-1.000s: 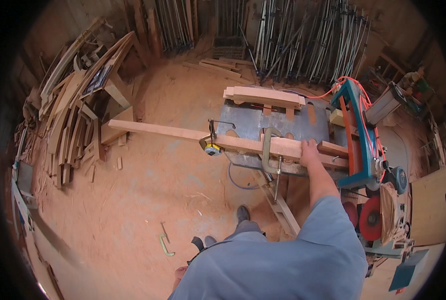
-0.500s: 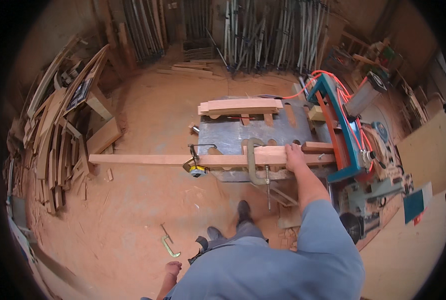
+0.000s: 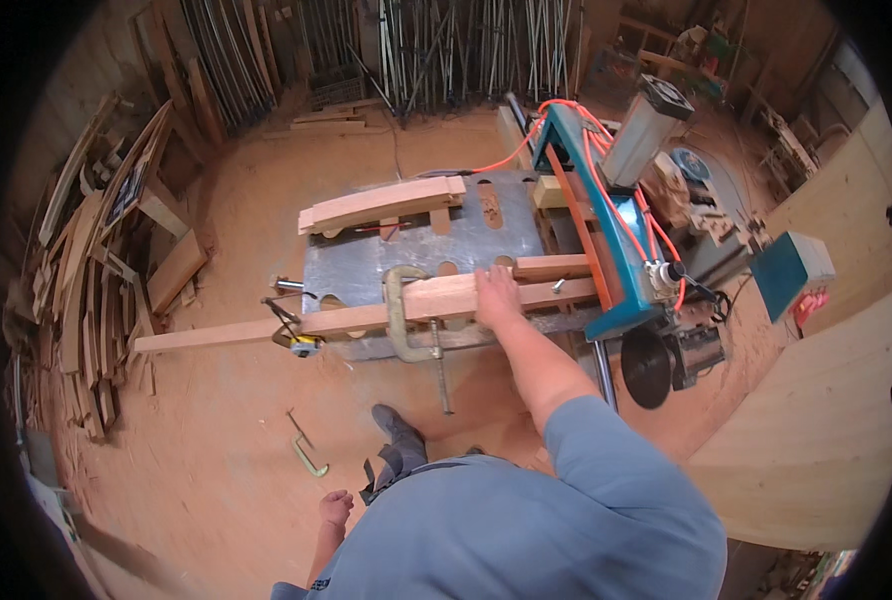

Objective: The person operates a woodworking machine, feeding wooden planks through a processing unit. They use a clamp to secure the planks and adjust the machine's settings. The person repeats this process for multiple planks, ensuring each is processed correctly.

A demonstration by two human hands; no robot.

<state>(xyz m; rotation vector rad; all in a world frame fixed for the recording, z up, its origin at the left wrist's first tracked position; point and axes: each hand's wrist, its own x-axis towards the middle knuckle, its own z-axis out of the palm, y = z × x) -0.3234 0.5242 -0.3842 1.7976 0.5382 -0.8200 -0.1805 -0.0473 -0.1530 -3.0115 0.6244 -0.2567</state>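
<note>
My right hand [image 3: 498,297] is closed over the right end of a short wooden block [image 3: 440,297], which lies along a long wooden strip [image 3: 211,338] on the metal machine table [image 3: 351,268]. A large C-clamp [image 3: 398,312] stands around the wood just left of the block, its screw hanging below. Low at my left side, my left hand [image 3: 336,507] hangs with curled fingers, and nothing shows in it. Closest to it is a smaller C-clamp [image 3: 308,452] on the floor. A yellow tape measure [image 3: 304,346] and a dark clamp [image 3: 284,318] sit at the strip's left part.
Several curved wooden pieces [image 3: 386,205] lie at the table's back. A teal machine frame [image 3: 621,235] with orange hoses and a dark disc [image 3: 646,368] stands at the right. Stacked offcuts [image 3: 91,270] fill the left; metal bar clamps [image 3: 466,60] lean along the back wall.
My view has turned right, so the table appears farther left. One foot has stepped, and my body has moved toward the machine. My right hand stays on the block; my left still hangs down.
</note>
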